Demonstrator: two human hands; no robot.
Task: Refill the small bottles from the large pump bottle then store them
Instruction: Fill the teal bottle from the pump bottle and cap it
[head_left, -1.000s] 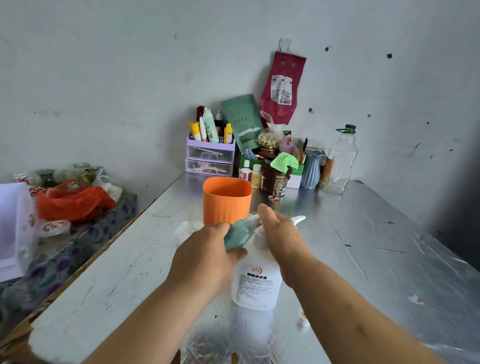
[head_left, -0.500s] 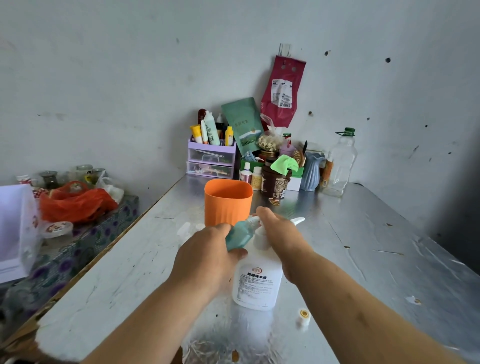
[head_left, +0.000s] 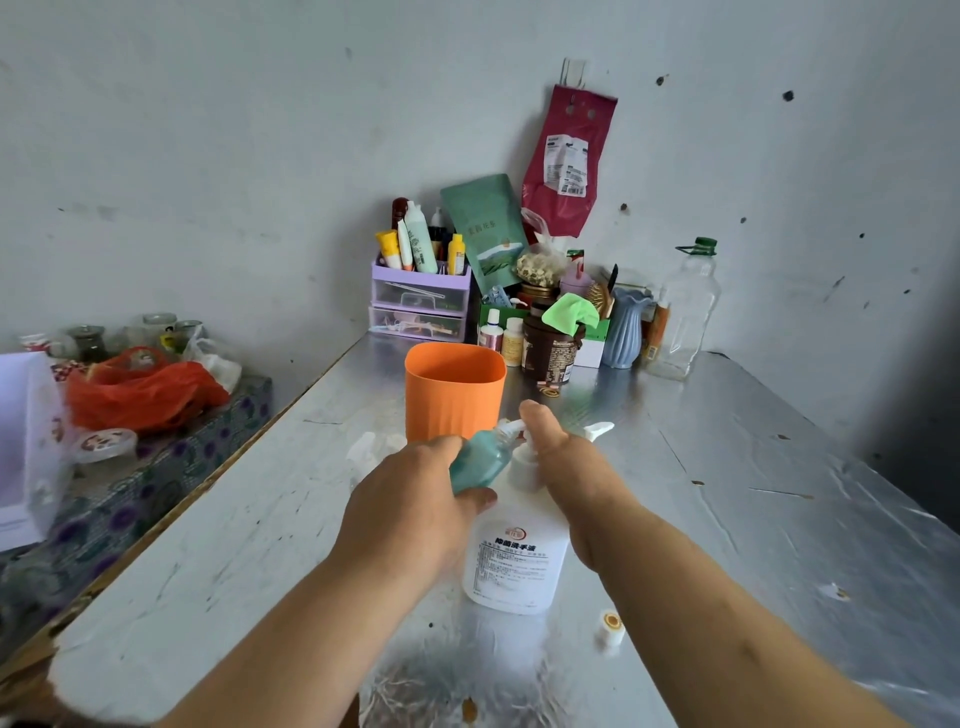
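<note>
A large white pump bottle (head_left: 514, 561) stands on the silvery table (head_left: 753, 519) in front of me. My left hand (head_left: 410, 504) grips a small teal bottle (head_left: 480, 457), tilted with its open neck toward the pump nozzle. My right hand (head_left: 566, 467) rests on the pump head, thumb stretched forward. A small white cap (head_left: 610, 626) lies on the table to the right of the pump bottle. Another small clear bottle (head_left: 371, 452) lies to the left of the orange cup, partly hidden by my left hand.
An orange cup (head_left: 454, 392) stands just behind my hands. At the back are a purple drawer organiser (head_left: 418, 306) with tubes, a brown jar (head_left: 550, 353), a blue vase (head_left: 626, 332) and a clear plastic bottle (head_left: 685, 312). A lower side table (head_left: 171, 452) on the left holds an orange bag.
Both hands and the bottles stay almost where they were. The view has shifted slightly, bringing the small white cap into sight.
</note>
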